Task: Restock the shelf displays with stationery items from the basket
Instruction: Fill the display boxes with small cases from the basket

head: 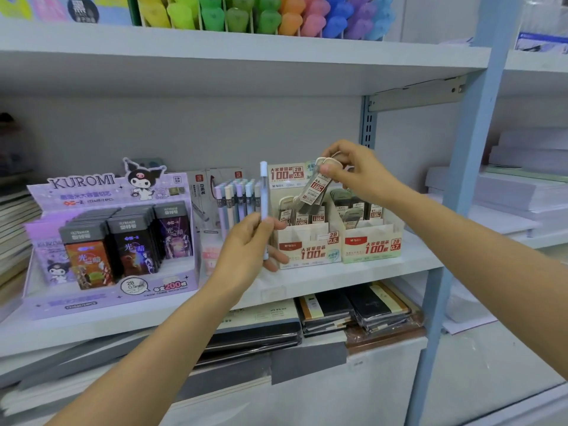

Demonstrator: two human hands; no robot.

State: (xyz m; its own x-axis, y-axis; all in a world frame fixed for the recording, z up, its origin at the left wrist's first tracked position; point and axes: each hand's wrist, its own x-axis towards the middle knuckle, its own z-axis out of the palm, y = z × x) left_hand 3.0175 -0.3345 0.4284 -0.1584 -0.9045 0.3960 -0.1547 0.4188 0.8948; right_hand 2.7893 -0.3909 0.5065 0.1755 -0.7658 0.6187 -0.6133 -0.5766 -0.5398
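White shop shelving on blue uprights fills the view, and the displays being refilled are carried on the middle shelf (pixel 353 272). A flat lead refill case (pixel 313 190) is pinched at its capped end between thumb and fingertips of the right hand (pixel 353 170). It is held tilted just above the 0.5 lead box (pixel 307 250), probably so that it can be slid base-first into a slot. A pale pen (pixel 263 192) is gripped upright in the curled fingers of the left hand (pixel 246 250), in front of the pen display (pixel 236 195) just left of that box, seemingly kept ready for its own row. The 0.7 lead box (pixel 372 247) is set just beside on the right, and the Kuromi display (pixel 107 241) at the left. The cases already standing in the 0.5 box are judged the likeliest obstruction. Highlighters (pixel 246 16) are ranged above and notebooks (pixel 353 309) stacked below. The basket is not seen.
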